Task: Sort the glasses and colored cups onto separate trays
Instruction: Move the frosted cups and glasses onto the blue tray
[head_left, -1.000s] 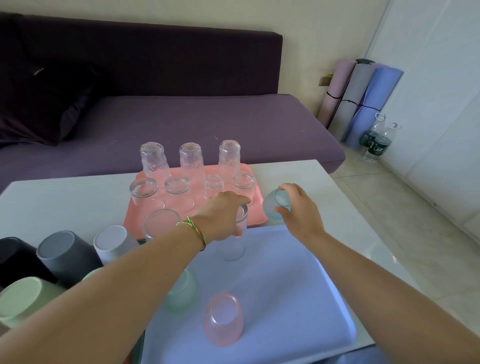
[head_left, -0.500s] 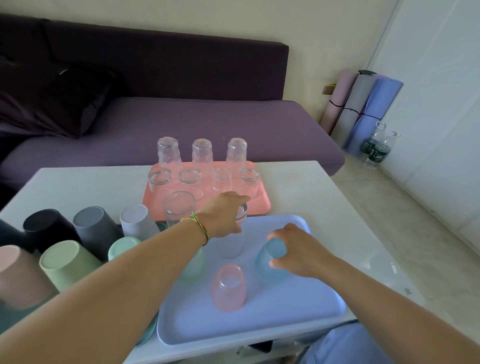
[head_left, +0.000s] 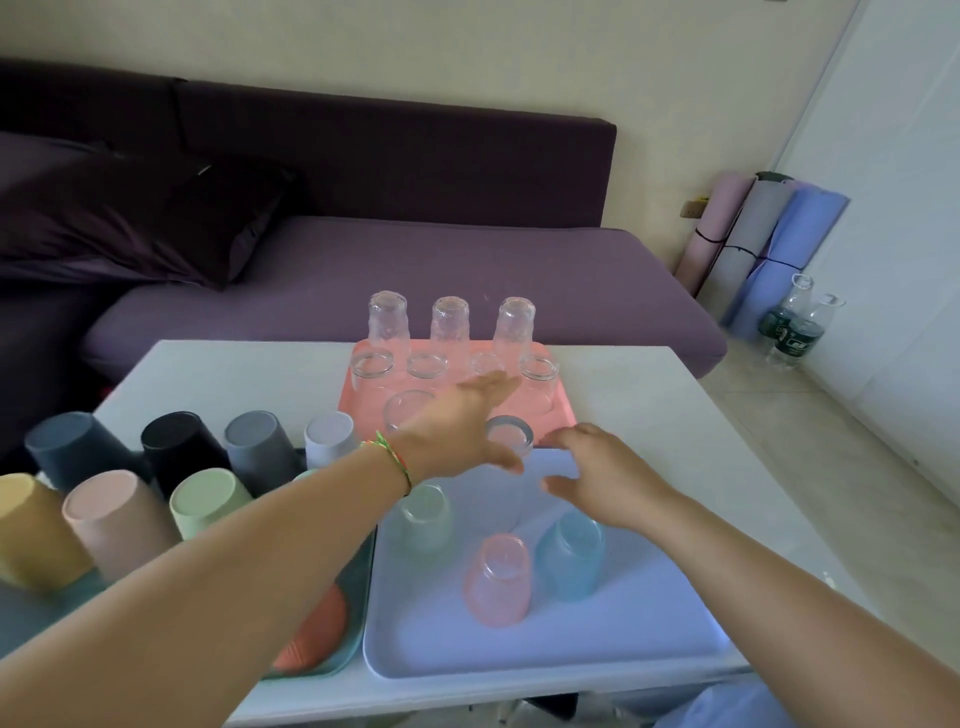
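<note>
On the pale blue tray (head_left: 597, 639) stand upside-down tinted glasses: a green one (head_left: 423, 522), a pink one (head_left: 498, 582), a blue one (head_left: 571, 553) and a tall greyish one (head_left: 506, 467). My left hand (head_left: 462, 426) hovers open over the greyish glass, fingers stretched toward the pink tray (head_left: 363, 410), which holds several clear glasses (head_left: 449, 325). My right hand (head_left: 597, 473) floats open just above the blue glass, holding nothing. Opaque colored cups (head_left: 119, 519) stand upside down on a teal tray (head_left: 337, 660) at the left.
The trays sit on a white table (head_left: 701, 447) in front of a purple sofa (head_left: 415, 270). Rolled mats (head_left: 763, 244) and two water bottles (head_left: 795, 327) stand on the floor at the right. An orange object (head_left: 317, 634) lies on the teal tray under my left forearm.
My right hand carried the blue glass onto the blue tray, set it down beside the pink one and let go. My left hand released the greyish glass and opened.
</note>
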